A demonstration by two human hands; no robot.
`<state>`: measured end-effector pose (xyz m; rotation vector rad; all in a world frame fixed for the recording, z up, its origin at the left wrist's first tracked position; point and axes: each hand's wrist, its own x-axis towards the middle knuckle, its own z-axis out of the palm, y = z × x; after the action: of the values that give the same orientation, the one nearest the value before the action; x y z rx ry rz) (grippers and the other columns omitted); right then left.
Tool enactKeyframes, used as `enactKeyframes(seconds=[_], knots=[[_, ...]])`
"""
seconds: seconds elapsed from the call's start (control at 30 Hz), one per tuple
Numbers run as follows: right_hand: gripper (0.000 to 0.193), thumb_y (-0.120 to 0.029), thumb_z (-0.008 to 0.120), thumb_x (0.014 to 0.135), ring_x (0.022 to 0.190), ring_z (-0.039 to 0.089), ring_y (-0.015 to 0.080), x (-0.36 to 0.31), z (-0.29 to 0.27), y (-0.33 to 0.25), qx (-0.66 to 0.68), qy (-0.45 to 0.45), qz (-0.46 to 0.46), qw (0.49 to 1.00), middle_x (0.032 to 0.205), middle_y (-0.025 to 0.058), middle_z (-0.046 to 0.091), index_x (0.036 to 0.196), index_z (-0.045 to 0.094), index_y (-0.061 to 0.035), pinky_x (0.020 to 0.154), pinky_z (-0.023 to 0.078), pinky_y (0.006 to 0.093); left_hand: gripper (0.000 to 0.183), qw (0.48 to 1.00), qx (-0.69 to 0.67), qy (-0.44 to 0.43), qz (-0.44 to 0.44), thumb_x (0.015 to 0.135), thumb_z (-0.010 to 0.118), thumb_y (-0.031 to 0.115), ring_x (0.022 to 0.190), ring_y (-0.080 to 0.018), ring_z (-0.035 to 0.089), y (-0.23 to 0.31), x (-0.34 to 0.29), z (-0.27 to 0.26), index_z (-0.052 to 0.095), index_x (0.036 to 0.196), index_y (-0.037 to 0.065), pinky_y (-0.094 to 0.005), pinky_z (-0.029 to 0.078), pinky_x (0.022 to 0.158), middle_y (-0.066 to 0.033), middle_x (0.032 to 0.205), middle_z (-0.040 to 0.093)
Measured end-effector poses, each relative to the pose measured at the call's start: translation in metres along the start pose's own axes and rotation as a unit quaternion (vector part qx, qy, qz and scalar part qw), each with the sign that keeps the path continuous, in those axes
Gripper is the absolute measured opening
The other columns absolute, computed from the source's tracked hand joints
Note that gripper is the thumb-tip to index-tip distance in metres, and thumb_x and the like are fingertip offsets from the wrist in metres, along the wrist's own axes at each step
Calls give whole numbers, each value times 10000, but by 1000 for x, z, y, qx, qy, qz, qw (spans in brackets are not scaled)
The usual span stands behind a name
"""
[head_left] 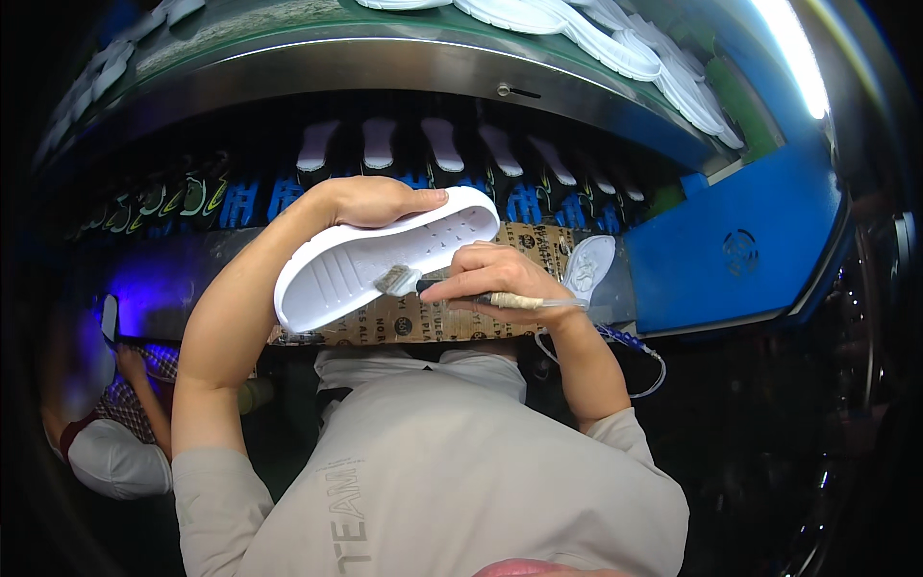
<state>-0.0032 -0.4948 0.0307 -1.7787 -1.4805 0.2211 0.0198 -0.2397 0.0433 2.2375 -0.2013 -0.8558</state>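
A white shoe sole (322,287) is tilted over the bench, its hollow inner side facing me. My left hand (377,200) is closed on its far rim, with the thumb along the edge. In my right hand (505,272) is a brush (396,280) with a dark handle, a wrapped tan section and a clear tube leading off its rear end. The bristles are over the inside of the sole near its middle; whether they touch it I cannot tell. The sole's inner face has ribs toward the near left end and small marks toward the far right end.
Printed cardboard (423,322) covers the bench. Another white sole (589,266) lies at its right, beside a blue machine housing (735,245). Behind, shoe uppers (444,144) stand in a row below a metal-edged shelf (385,65) bearing several white soles. A co-worker (125,433) is at left.
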Motion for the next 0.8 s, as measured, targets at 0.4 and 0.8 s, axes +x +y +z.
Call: enactKeyframes(seconds=[0.4, 0.8], knots=[[326, -87, 841, 812, 753, 642, 201, -8, -12, 12, 37, 64, -2, 997, 836, 37, 715, 1133, 808, -132, 738, 525, 369, 790, 997, -66, 20, -35, 1016, 419, 718, 1214, -390, 683, -20, -28, 1, 697, 1370, 69, -429, 538, 998, -272, 1349, 667], [323, -157, 849, 825, 777, 596, 189, -7, -17, 15, -17, 5, 1, 1000, 890, 56, 739, 1138, 806, -88, 709, 511, 357, 733, 988, -125, 64, -65, 1066, 428, 619, 1051, -304, 743, -56, -35, 10, 684, 1357, -3, -348, 564, 876, -270, 1218, 717]])
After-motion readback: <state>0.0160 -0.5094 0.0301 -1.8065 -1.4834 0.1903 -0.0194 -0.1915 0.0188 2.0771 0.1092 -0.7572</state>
